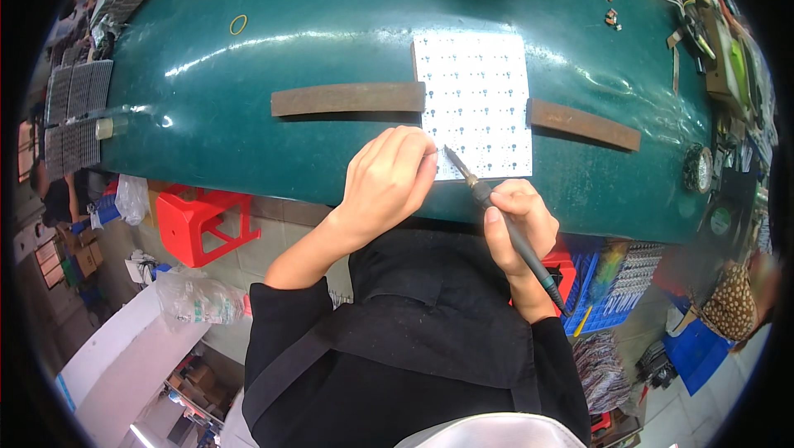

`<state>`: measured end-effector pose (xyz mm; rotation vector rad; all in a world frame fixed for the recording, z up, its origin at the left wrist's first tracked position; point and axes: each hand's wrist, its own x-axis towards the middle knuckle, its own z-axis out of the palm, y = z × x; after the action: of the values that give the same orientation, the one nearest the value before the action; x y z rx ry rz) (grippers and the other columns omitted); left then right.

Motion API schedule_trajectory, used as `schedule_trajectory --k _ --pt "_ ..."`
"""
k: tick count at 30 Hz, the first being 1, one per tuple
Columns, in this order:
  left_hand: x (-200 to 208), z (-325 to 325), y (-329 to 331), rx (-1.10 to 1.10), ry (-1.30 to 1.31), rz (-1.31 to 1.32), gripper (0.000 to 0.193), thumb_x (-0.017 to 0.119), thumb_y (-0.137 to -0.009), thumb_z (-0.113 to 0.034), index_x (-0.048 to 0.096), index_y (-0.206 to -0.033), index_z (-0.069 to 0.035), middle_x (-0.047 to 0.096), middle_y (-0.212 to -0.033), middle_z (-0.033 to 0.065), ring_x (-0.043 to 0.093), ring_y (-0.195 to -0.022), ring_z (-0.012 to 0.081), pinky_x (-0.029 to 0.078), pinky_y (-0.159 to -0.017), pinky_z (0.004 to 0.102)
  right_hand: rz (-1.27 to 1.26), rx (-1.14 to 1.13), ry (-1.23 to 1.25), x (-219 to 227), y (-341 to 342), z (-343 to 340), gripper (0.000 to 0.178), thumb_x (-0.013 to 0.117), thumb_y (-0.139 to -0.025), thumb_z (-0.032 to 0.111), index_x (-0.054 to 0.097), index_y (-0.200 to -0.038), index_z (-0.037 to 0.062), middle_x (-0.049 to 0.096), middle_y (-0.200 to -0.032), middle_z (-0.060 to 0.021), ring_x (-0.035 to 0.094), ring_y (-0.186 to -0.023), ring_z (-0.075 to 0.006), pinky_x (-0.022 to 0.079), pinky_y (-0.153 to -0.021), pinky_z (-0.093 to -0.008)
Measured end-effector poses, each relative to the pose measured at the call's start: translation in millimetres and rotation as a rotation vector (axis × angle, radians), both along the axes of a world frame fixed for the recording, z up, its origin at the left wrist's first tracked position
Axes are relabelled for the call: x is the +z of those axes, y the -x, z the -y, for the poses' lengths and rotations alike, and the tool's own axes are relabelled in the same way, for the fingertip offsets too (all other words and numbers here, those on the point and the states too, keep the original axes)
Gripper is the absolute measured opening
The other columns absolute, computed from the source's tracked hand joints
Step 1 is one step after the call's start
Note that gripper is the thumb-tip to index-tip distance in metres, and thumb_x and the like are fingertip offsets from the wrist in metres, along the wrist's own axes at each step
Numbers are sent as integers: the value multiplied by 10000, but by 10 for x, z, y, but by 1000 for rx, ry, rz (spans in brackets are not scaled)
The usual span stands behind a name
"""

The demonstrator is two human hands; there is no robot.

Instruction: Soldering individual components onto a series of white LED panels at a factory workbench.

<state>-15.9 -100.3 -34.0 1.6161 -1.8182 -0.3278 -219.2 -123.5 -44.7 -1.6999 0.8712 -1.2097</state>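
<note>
A white circuit board panel (475,105) with rows of small dark marks lies on the green table. My right hand (526,225) grips a soldering iron (513,237), its cord end pointing down toward me and its metal tip resting at or just above the panel's lower left part. Close to that tip, my left hand (389,175) pinches thumb and forefinger together over the panel's left edge. Whatever sits between those fingertips is too small to make out. Brown flat bars touch or nearly touch the panel: one left (347,99), one right (585,124).
A yellow rubber band (238,25) and small loose parts (611,18) lie on the table (331,43). A tape roll (697,169) stands near its right end. Stacked grey panels (78,92) line the left end. Red stool (207,225) and blue crate (612,287) stand below the edge.
</note>
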Motion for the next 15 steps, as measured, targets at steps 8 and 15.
schedule_trajectory --k 8,15 --pt "46 -5 52 -24 -2 63 152 706 -761 6 611 -875 -23 623 -911 89 621 -786 268 503 -687 362 -46 20 37 44 20 -51 151 684 -715 -36 595 -837 -32 614 -722 -137 578 -601 -206 439 -535 -274" --pt "24 -104 23 -55 14 52 173 692 -780 -15 637 -944 -17 602 -956 87 616 -810 255 503 -703 357 7 21 106 80 73 -75 163 666 -683 -55 591 -826 -35 578 -647 -112 585 -591 -228 464 -579 -325"
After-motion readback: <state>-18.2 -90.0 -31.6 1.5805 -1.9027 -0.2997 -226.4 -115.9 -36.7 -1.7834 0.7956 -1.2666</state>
